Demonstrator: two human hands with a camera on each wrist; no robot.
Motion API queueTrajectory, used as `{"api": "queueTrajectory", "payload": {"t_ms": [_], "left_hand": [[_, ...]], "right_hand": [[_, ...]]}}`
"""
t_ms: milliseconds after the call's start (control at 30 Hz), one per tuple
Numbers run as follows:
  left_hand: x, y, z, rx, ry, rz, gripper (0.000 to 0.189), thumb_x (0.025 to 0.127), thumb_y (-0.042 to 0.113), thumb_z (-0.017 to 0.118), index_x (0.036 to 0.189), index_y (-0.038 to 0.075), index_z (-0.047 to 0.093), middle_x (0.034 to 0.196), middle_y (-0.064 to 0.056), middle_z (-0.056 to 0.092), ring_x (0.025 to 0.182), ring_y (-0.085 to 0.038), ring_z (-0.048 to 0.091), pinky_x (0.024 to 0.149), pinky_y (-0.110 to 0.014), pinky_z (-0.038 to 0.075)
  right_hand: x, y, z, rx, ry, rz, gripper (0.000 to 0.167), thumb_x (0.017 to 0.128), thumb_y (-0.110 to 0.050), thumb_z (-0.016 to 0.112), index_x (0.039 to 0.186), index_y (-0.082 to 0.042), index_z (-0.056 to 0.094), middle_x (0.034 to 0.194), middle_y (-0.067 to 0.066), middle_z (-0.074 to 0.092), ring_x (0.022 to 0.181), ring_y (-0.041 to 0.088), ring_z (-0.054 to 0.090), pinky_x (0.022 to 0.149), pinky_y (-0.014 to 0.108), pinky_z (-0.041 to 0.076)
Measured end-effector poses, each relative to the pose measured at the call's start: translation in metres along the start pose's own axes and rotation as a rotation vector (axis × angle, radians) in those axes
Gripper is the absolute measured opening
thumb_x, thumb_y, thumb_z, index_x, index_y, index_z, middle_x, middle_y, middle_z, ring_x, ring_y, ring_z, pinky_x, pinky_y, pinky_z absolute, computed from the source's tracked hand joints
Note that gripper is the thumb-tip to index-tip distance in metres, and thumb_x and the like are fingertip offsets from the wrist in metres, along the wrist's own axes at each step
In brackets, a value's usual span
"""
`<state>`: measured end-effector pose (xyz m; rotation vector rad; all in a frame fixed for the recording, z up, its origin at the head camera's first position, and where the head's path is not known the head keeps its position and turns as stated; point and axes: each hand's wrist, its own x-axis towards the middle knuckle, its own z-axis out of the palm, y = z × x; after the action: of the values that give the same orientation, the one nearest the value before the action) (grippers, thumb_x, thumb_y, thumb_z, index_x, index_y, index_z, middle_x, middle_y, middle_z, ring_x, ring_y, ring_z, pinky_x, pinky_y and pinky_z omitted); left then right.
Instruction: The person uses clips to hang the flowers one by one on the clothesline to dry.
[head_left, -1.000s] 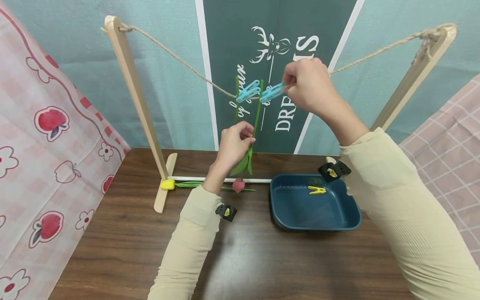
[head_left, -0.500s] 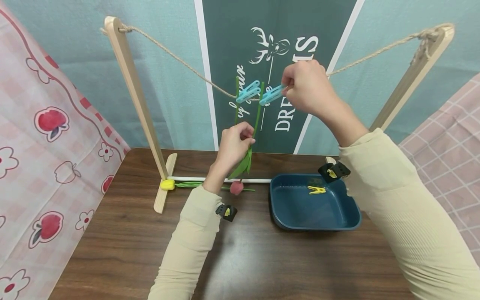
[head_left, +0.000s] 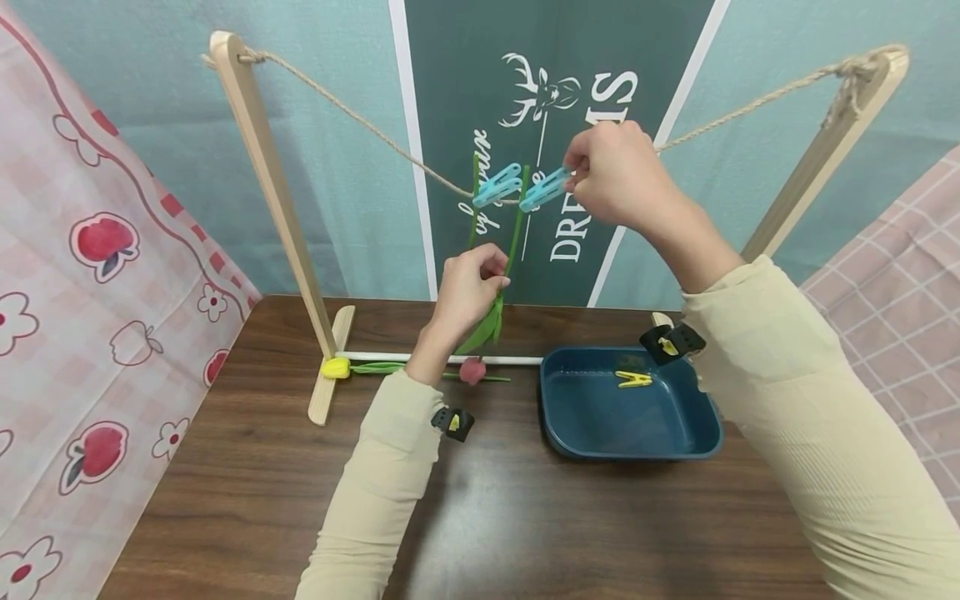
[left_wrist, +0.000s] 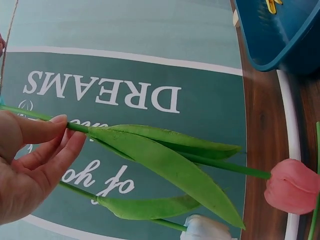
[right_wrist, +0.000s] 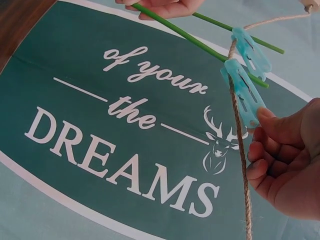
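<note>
My left hand (head_left: pixel 467 292) pinches the green stem of an upside-down pink tulip (left_wrist: pixel 290 187), between thumb and fingers. The stem's upper end meets the rope (head_left: pixel 367 125), where a light-blue clothespin (right_wrist: pixel 242 90) sits at the crossing. My right hand (head_left: pixel 621 173) pinches that clothespin's handle end between thumb and fingers. Just left of it, a second light-blue clothespin (head_left: pixel 498 185) clips another stem to the rope. That stem leads down to a white tulip (left_wrist: pixel 204 227), visible in the left wrist view and hidden behind my left hand in the head view.
Wooden posts (head_left: pixel 273 187) hold the rope at both ends. A yellow tulip (head_left: pixel 337 368) lies along the white bar (head_left: pixel 517 362). On the right of the table stands a blue basin (head_left: pixel 633 456) with a yellow clothespin (head_left: pixel 633 379) in it. Printed cloths hang around the table.
The pinched clothespin and the stem top have dipped slightly, and the pink bloom has swung a little left. Both hands keep their grips and have hardly moved.
</note>
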<state>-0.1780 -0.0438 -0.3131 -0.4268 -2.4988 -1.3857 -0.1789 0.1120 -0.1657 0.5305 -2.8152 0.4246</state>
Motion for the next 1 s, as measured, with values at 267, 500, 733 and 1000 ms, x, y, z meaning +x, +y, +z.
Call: {"api": "queueTrajectory", "payload": {"t_ms": [267,500,733,1000], "left_hand": [[0.0009,-0.0008,0.0001,-0.004,0.004,-0.010,0.008,0.082,-0.001,0.065,0.089,0.002,0.064,0.079,-0.006,0.063,0.072,-0.016,0.058,0.068,-0.028,0.047],[0.0020,-0.0025,0.0008,0.012,0.006,-0.016,0.010,0.083,0.001,0.065,0.092,0.001,0.064,0.081,-0.006,0.064,0.074,-0.016,0.059,0.070,-0.027,0.046],[0.0029,-0.0032,0.0010,0.007,0.012,-0.024,0.010,0.083,0.002,0.065,0.093,0.002,0.064,0.082,-0.006,0.064,0.075,-0.016,0.059,0.071,-0.027,0.047],[0.0034,-0.0056,0.0024,0.006,0.023,-0.027,0.011,0.083,0.001,0.064,0.094,0.002,0.064,0.083,-0.006,0.063,0.077,-0.017,0.059,0.074,-0.028,0.046]], "right_hand": [[-0.0001,0.0002,-0.0008,0.011,-0.026,0.023,0.022,0.085,0.002,0.050,0.101,0.009,0.064,0.093,0.023,0.063,0.083,0.031,0.052,0.068,0.039,0.040],[-0.0006,0.0027,-0.0007,0.026,-0.046,0.031,0.025,0.088,-0.001,0.051,0.107,0.009,0.062,0.095,0.023,0.064,0.080,0.029,0.053,0.065,0.035,0.038],[-0.0010,0.0047,-0.0004,0.035,-0.043,0.019,0.026,0.088,-0.003,0.054,0.110,0.009,0.061,0.091,0.022,0.063,0.078,0.028,0.052,0.064,0.034,0.037],[-0.0025,0.0085,-0.0017,0.048,-0.043,-0.006,0.030,0.088,-0.007,0.056,0.114,0.007,0.059,0.080,0.017,0.061,0.070,0.025,0.049,0.061,0.033,0.035]]}}
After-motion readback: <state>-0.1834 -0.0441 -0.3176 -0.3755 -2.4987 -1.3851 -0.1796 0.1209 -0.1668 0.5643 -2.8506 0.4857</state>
